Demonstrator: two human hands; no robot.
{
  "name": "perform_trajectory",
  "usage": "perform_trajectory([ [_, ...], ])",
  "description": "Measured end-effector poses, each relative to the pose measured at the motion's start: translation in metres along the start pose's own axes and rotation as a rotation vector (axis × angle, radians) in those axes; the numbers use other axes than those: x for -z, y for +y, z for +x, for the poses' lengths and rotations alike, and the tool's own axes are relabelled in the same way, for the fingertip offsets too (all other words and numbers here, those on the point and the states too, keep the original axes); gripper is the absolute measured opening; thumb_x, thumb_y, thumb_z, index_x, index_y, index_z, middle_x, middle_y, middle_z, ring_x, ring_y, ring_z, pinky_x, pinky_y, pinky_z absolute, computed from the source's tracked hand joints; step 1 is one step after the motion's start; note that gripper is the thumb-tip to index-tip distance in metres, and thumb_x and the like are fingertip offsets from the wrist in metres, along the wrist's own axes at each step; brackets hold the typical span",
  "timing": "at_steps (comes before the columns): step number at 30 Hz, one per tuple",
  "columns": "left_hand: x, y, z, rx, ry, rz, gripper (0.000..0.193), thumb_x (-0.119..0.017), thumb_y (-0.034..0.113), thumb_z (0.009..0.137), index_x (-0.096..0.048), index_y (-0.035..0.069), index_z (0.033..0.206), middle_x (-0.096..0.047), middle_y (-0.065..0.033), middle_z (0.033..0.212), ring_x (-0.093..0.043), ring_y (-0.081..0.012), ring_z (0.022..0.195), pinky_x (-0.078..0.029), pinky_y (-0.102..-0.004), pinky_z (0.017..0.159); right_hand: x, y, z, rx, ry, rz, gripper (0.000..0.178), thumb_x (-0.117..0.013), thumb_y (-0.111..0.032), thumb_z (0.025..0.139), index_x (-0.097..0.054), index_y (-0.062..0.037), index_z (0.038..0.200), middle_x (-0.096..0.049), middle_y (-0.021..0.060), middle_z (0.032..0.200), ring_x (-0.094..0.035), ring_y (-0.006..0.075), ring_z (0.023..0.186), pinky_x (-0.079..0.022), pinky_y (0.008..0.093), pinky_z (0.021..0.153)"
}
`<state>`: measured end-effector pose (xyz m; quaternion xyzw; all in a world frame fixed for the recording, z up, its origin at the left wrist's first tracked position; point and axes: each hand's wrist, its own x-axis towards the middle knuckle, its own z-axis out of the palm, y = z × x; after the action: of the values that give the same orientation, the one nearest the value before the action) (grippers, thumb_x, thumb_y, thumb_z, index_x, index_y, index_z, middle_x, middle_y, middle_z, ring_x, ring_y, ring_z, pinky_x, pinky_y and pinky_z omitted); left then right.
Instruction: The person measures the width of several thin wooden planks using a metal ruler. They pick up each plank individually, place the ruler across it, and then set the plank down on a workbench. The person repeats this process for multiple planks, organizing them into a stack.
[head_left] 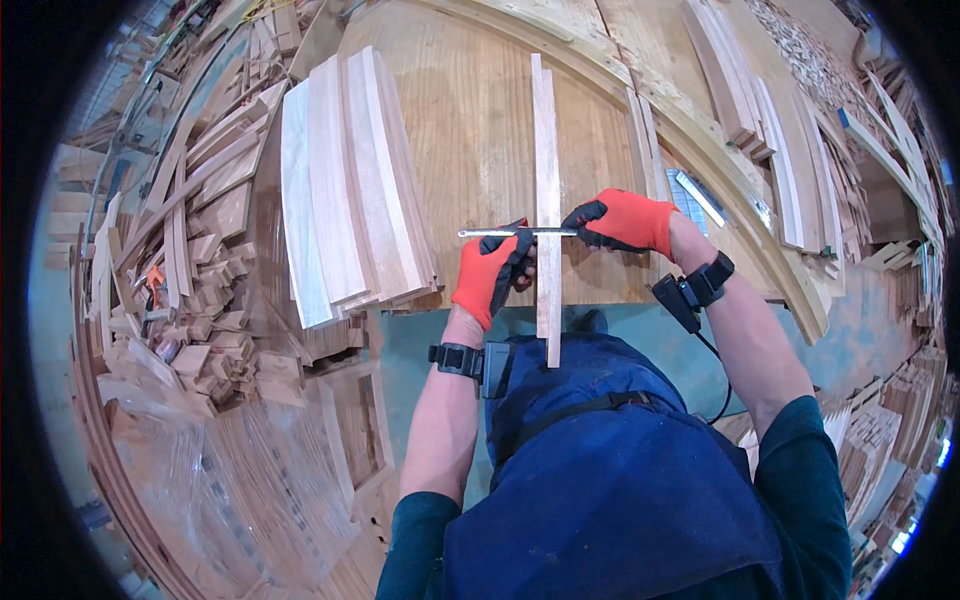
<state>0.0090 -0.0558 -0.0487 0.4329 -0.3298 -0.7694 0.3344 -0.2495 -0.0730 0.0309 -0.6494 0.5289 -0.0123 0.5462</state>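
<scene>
Two narrow wooden strips (pixel 547 140) lie side by side, lengthwise toward me, their near ends jutting past the bench edge. Across them runs a thin steel ruler (pixel 484 233) with a small hole at its left end. My left hand (pixel 485 275), in an orange and black glove, is closed on the ruler beside the strips, its fingertips partly hidden. My right hand (pixel 630 220), gloved alike, pinches the ruler's right end between thumb and fingers, just right of the strips.
A row of wide pale boards (pixel 345 180) lies on the wooden bench (pixel 460 110) to the left. A long curved timber (pixel 740 170) crosses the right side. Offcuts (pixel 215 350) are heaped at left, near clear plastic sheeting (pixel 240 480). More boards (pixel 725 70) lie far right.
</scene>
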Motion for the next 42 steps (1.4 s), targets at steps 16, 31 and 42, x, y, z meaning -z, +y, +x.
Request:
perform_trajectory([
  [16,-0.005,0.003,-0.003,-0.032,0.010,0.014,0.026,-0.070,0.024,0.097,-0.071,-0.001,0.096,-0.070,-0.0075,0.077,-0.064,-0.0141,0.059,-0.047,-0.0261,0.047,-0.004,0.005,0.002,0.062,0.071,0.015,0.022,-0.057,-0.025,0.086,-0.070,-0.0075,0.087,-0.065,0.0061,0.070,-0.057,0.0185,0.064,-0.046,0.0348,0.062],
  [31,-0.010,-0.014,-0.009,-0.172,0.102,0.039,0.035,-0.069,0.025,0.096,-0.065,-0.001,0.119,-0.071,-0.0115,0.101,-0.068,-0.0194,0.080,-0.055,-0.0327,0.065,-0.003,0.001,-0.024,0.206,0.317,0.062,0.033,-0.057,-0.022,0.094,-0.071,-0.0063,0.120,-0.071,0.0057,0.087,-0.061,0.0153,0.073,-0.052,0.0324,0.070],
  [42,-0.058,0.030,-0.060,-0.185,0.257,0.824,0.070,-0.075,0.035,0.083,-0.050,-0.003,0.136,-0.066,-0.0257,0.117,-0.065,-0.0392,0.107,-0.052,-0.0445,0.092,0.004,0.184,-0.118,-0.268,1.014,-0.205,0.040,-0.067,-0.016,0.090,-0.063,-0.0021,0.127,-0.067,0.0165,0.116,-0.063,0.0322,0.108,-0.050,0.0396,0.093],
])
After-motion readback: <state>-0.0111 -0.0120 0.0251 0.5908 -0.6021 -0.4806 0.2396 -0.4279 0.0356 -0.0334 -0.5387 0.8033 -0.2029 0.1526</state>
